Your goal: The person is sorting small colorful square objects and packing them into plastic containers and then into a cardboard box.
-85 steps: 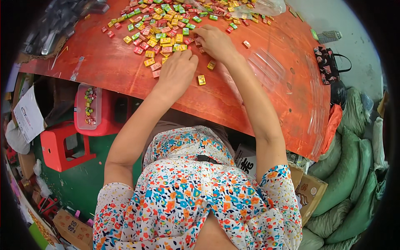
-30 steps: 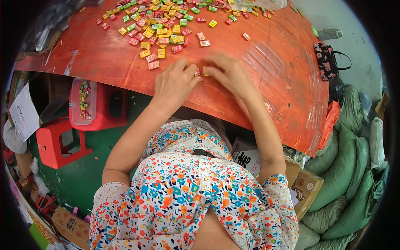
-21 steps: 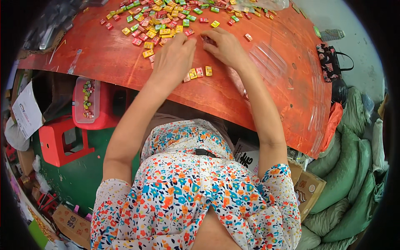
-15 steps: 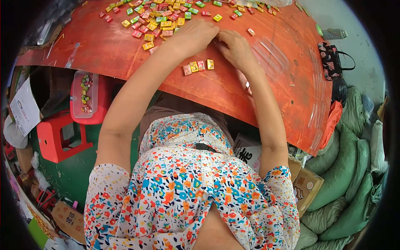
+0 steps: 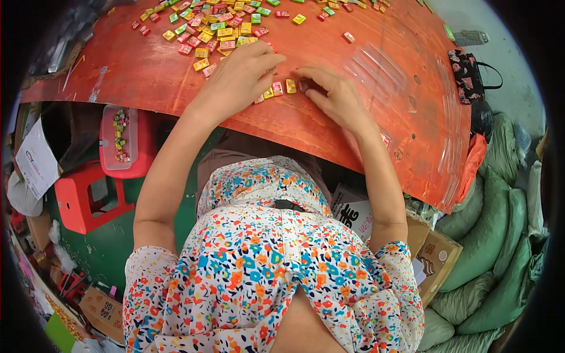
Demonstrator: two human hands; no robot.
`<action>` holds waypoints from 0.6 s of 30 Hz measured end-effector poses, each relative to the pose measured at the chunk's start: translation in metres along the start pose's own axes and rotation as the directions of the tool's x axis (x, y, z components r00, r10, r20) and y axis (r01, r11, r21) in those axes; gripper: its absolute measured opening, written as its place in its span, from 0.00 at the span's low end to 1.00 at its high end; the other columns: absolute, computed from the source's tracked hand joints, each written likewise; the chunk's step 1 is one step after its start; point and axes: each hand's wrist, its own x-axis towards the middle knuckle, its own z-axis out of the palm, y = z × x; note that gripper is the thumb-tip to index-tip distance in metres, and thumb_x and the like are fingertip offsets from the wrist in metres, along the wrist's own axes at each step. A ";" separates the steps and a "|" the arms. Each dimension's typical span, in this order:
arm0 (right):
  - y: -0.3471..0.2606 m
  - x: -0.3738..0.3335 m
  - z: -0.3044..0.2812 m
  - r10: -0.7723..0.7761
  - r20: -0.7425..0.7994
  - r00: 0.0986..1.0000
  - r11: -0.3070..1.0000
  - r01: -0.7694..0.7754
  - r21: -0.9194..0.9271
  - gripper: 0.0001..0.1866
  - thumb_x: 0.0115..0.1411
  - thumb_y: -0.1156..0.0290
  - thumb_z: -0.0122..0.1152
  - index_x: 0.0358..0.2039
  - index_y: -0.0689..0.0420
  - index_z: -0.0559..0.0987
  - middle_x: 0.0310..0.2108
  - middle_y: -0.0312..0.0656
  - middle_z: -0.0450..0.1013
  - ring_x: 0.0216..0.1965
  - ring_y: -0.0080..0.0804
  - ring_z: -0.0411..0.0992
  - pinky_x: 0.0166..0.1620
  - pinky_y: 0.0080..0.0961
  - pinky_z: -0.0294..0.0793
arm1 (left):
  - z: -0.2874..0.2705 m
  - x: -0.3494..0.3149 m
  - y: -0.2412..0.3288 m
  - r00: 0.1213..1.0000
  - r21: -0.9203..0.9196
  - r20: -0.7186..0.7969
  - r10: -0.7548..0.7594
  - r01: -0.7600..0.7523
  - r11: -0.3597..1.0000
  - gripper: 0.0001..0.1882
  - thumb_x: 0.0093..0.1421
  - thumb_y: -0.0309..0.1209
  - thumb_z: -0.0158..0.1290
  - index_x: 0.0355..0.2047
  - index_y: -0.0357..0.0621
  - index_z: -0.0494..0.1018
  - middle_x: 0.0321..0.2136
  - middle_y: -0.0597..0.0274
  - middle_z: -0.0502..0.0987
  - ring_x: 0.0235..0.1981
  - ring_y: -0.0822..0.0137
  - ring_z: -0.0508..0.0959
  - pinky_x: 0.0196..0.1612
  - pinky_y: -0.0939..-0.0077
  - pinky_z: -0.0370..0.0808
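Single head-worn fisheye view, looking steeply down past the floral-shirted torso. Close range: the fingers (image 5: 276, 59) sit in the upper centre, the curved orange-red wooden tabletop (image 5: 382, 117) bending beyond them toward the rim.

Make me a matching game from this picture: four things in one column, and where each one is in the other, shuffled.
Things:
1. small row of sweets
2. clear plastic tray
3. red stool
4. green sacks

Places:
A. on the floor, at the person's right
B. between the two hands, on the red table
C. under the table edge, at the person's left
D. flat on the table, beyond the right hand

Pairs: 1-B, 2-D, 3-C, 4-A. The left hand rests beside the row.
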 end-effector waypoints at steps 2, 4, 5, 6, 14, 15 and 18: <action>-0.001 -0.002 0.002 0.023 0.020 1.000 0.998 -0.024 0.053 0.20 0.53 0.81 0.60 0.49 0.60 0.76 0.47 0.44 0.76 0.46 0.37 0.76 0.49 0.29 0.74 | -0.003 -0.009 0.007 1.000 -0.010 -0.013 -0.007 0.007 1.000 0.15 0.53 0.23 0.53 0.43 0.39 0.75 0.34 0.54 0.74 0.38 0.53 0.76 0.41 0.60 0.73; -0.001 0.000 0.004 -0.050 -0.037 0.998 0.998 0.051 0.028 0.18 0.52 0.80 0.60 0.46 0.61 0.76 0.44 0.47 0.76 0.42 0.43 0.76 0.45 0.34 0.76 | -0.010 -0.014 0.013 0.999 -0.018 -0.036 -0.041 0.040 0.999 0.15 0.53 0.22 0.53 0.43 0.39 0.75 0.35 0.54 0.74 0.38 0.53 0.75 0.42 0.61 0.73; -0.003 -0.002 0.001 -0.049 -0.040 0.998 0.998 0.051 0.027 0.18 0.52 0.80 0.60 0.46 0.61 0.76 0.44 0.47 0.76 0.42 0.43 0.76 0.45 0.34 0.76 | -0.011 -0.014 0.015 0.999 -0.018 -0.035 -0.037 0.037 0.999 0.15 0.53 0.22 0.53 0.43 0.39 0.75 0.35 0.54 0.74 0.38 0.53 0.75 0.42 0.61 0.73; -0.006 -0.003 -0.003 -0.004 -0.033 0.999 0.999 0.005 0.033 0.19 0.53 0.79 0.62 0.48 0.61 0.76 0.44 0.45 0.76 0.44 0.39 0.76 0.47 0.31 0.75 | -0.011 -0.014 0.018 0.998 -0.027 -0.056 -0.029 0.028 0.999 0.17 0.53 0.22 0.53 0.46 0.40 0.74 0.35 0.54 0.74 0.37 0.53 0.75 0.42 0.61 0.73; -0.031 0.004 -0.016 0.271 -0.002 0.963 0.825 -0.231 0.516 0.15 0.61 0.70 0.62 0.47 0.61 0.77 0.41 0.37 0.78 0.38 0.21 0.74 0.39 0.20 0.73 | 0.018 0.006 0.043 0.990 -0.177 -0.144 0.006 -0.032 0.984 0.26 0.52 0.22 0.53 0.54 0.41 0.68 0.36 0.54 0.73 0.38 0.53 0.75 0.43 0.62 0.74; -0.027 0.004 -0.019 0.316 -0.006 0.949 0.803 -0.264 0.534 0.14 0.61 0.70 0.62 0.45 0.62 0.77 0.38 0.38 0.79 0.36 0.20 0.75 0.38 0.19 0.73 | 0.019 0.007 0.044 0.987 -0.184 -0.159 0.015 -0.044 0.982 0.26 0.53 0.22 0.53 0.54 0.42 0.68 0.37 0.54 0.73 0.38 0.53 0.75 0.43 0.61 0.74; -0.012 0.001 -0.019 0.388 -0.081 0.918 0.875 -0.339 0.346 0.13 0.61 0.70 0.62 0.43 0.64 0.78 0.33 0.38 0.79 0.32 0.20 0.75 0.35 0.19 0.73 | 0.018 0.000 0.039 0.983 -0.112 -0.185 0.017 -0.038 0.993 0.25 0.53 0.23 0.54 0.53 0.41 0.69 0.38 0.54 0.73 0.39 0.52 0.75 0.42 0.61 0.74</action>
